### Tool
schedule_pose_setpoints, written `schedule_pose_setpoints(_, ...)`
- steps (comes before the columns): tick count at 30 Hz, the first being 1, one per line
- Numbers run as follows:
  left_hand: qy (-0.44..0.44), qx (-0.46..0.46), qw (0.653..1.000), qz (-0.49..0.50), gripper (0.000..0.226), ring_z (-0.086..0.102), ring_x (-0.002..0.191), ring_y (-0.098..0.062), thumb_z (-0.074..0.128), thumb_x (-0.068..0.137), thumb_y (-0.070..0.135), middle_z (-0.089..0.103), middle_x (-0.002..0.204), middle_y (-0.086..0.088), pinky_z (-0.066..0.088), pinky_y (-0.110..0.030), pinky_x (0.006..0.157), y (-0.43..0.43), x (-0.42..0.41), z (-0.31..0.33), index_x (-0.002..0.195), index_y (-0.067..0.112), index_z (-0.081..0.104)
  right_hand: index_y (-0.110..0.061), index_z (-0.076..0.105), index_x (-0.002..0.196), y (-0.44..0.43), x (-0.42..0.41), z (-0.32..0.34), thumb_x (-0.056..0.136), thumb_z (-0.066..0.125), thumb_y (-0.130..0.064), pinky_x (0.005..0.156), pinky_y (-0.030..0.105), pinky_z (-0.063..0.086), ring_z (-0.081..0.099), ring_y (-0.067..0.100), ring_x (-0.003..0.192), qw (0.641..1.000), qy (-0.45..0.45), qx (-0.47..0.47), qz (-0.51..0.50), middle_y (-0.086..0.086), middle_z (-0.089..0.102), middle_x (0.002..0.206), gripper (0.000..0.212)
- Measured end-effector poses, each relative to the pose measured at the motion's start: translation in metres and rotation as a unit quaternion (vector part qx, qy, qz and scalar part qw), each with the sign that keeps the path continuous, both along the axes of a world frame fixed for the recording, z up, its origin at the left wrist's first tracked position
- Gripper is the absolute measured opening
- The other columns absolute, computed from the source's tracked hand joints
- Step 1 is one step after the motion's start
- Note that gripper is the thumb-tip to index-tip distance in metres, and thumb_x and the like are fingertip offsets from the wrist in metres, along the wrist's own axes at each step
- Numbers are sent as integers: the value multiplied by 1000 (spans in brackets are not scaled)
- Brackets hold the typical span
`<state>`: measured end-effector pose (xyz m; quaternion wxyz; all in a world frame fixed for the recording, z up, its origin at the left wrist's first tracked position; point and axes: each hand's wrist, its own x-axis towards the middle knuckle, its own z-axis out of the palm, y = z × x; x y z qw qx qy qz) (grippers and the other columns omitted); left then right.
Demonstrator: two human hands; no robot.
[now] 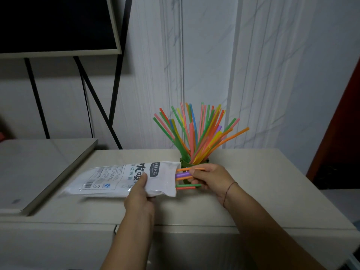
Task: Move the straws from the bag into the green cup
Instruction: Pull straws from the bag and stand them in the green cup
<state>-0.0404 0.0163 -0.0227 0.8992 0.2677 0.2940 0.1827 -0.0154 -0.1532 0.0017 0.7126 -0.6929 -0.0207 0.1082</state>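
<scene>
White bag (pixel 120 178) gripped near its mouth w/ left hand (pixel 139 193), long axis left-right, straw ends (pixel 185 174) poking out rightward & pinched by right hand (pixel 211 179), the nearer one to green cup (pixel 184 162) just behind it, already crammed w/ upright straws (pixel 196 133); prob. pull right, then tip up.

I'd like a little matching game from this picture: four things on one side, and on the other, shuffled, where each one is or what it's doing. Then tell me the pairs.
Column one
1. white bag
2. green cup
3. left hand
4. right hand

Column two
A. pinches the loose straws poking out of the bag's mouth
B. turned sideways, mouth pointing right
C. stands behind the right hand, holding a fan of upright straws
D. grips the bag near its open end

Pairs: 1-B, 2-C, 3-D, 4-A
</scene>
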Motion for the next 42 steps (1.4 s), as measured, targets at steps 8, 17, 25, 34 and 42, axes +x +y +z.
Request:
schedule_pose_setpoints(8,5,-30,1000,6,47,63,78,-16,64,85,-1,62,129,-11,56,-30,44,7,5,-2,130,8,53,-7,68,82,-29,6,13,89,58,-10,39,11,42,53,2,38,999,0,34,-25,1,65,51,13)
schedule_pose_setpoints(17,-2,-17,998,-60,23,64,86,-21,61,87,-3,63,120,-10,55,-40,77,-4,4,-1,103,12,56,-4,64,89,-9,8,6,86,60,-2,45,14,46,53,6,53,969,54,242,-10,6,59,70,6)
schedule_pose_setpoints(25,8,-39,997,-71,25,62,77,-18,59,89,-2,65,105,-8,55,-36,54,-1,6,-2,108,13,53,-2,64,78,-14,9,11,85,59,3,45,14,48,55,5,45,973,24,226,-48,6,58,59,10)
schedule_pose_setpoints(34,9,-21,998,-54,35,64,108,-29,61,86,-4,61,128,-14,49,-52,96,-8,5,-4,117,11,54,-1,65,82,-14,4,10,85,61,1,49,17,51,60,8,50,969,38,241,-35,5,64,59,5)
schedule_pose_setpoints(42,18,-35,995,-88,29,63,84,-21,59,89,-3,62,122,-11,59,-40,63,-17,5,2,113,12,53,0,66,83,-2,2,7,84,63,-2,52,17,53,60,8,48,980,1,193,-43,2,66,56,4)
